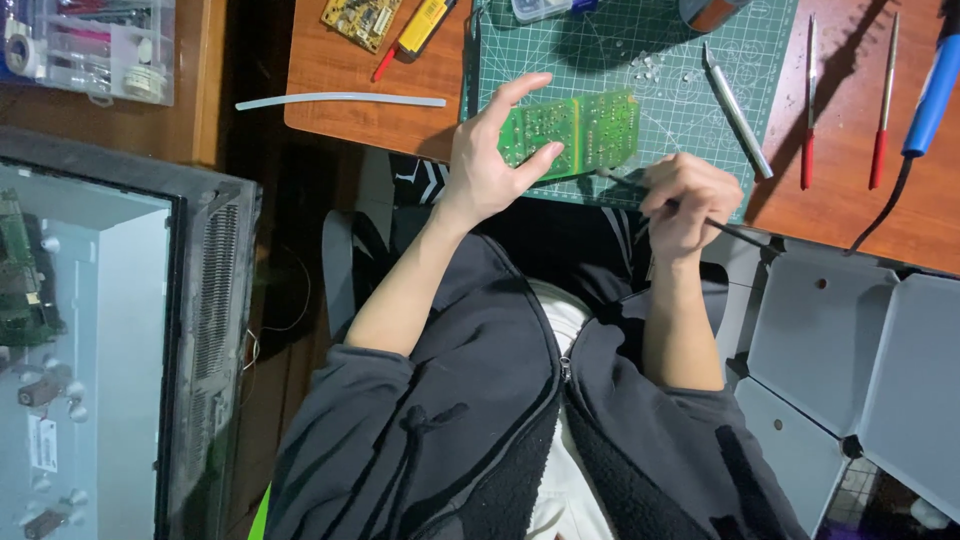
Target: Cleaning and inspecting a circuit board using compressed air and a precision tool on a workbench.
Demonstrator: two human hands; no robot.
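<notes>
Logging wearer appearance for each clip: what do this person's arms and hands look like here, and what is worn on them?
Both hands, left hand and right hand, are bare: no gloves, rings or watch visible. The forearms are uncovered. Dark grey jacket sleeves are pushed up to about the elbows. The jacket has a black fleecy lining and hangs open over a white top.

The left edge of the green circuit board [580, 132] is covered by the left hand [492, 160]. The shaft of the thin dark tool [735, 232] is hidden inside the closed right hand [688, 203], and its tip at the board cannot be made out. The blue-handled tool [935, 90], the yellow board [362, 20] and the clear parts box [95, 45] are cut off by the frame's edges. The small clear bits [648, 68] on the cutting mat [690, 105] cannot be identified.
</notes>
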